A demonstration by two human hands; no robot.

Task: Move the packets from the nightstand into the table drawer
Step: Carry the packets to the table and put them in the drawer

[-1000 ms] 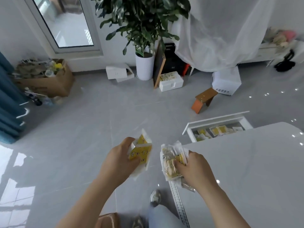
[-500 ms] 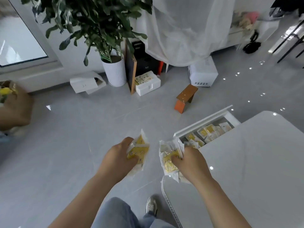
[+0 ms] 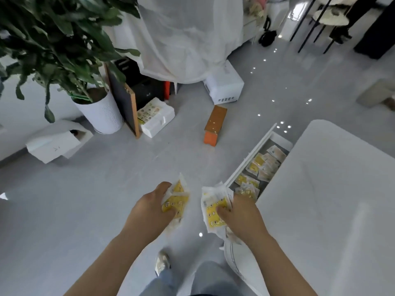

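Packets (image 3: 263, 163) already lie in the open drawer (image 3: 249, 157), which sticks out from under the table (image 3: 331, 189). So part of the job looks done. The left hand (image 3: 149, 212) grips a left bunch (image 3: 175, 205) of yellow ones, a little way from the drawer. The right hand (image 3: 241, 216) grips a right bunch (image 3: 214, 210) just beside the drawer's near end. Both bunches are not yet in the drawer. The nightstand is not in view, so I cannot tell if more wait there.
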